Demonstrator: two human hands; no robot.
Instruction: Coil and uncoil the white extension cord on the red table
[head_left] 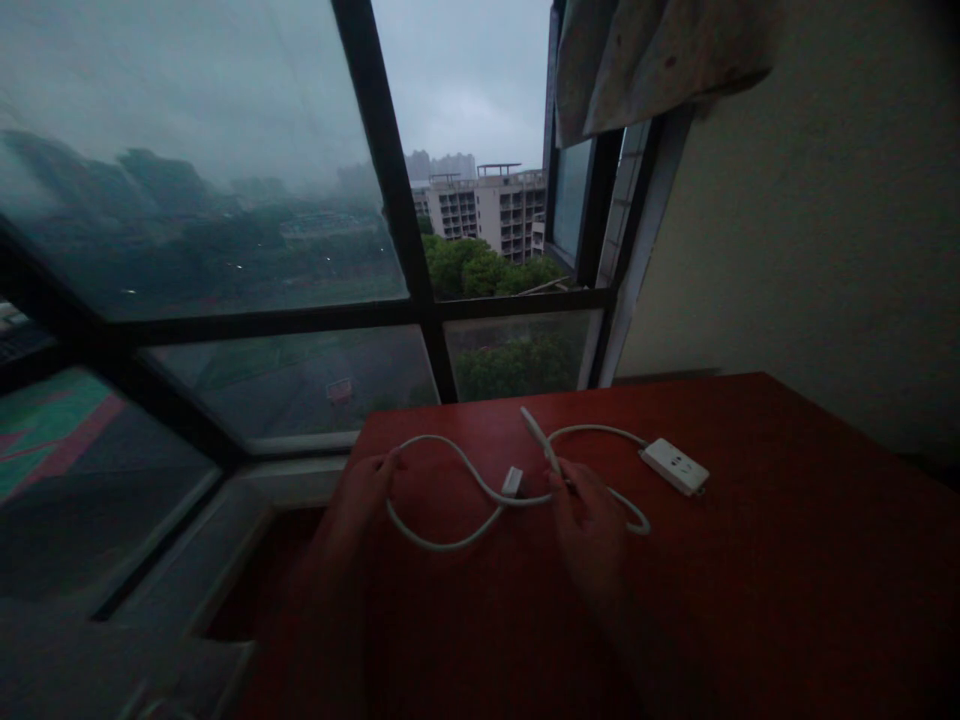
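A white extension cord (442, 546) lies in loops over the reddish-brown table. At its right end is a small white socket block (676, 466), flat on the tabletop. The white plug (512, 482) rests near the middle, beside a crossing of the cord. My left hand (373, 483) pinches the leftmost loop between thumb and fingers. Closed around another stretch of the cord, my right hand (589, 515) has a piece standing up above its fingers. Dim light hides the finer detail of both hands.
The table (787, 560) meets a dark-framed window (427, 320) at the back and a pale wall (810, 250) on the right. One pane stands open at upper right, with a curtain (645, 60) hanging over it. Buildings and trees show outside.
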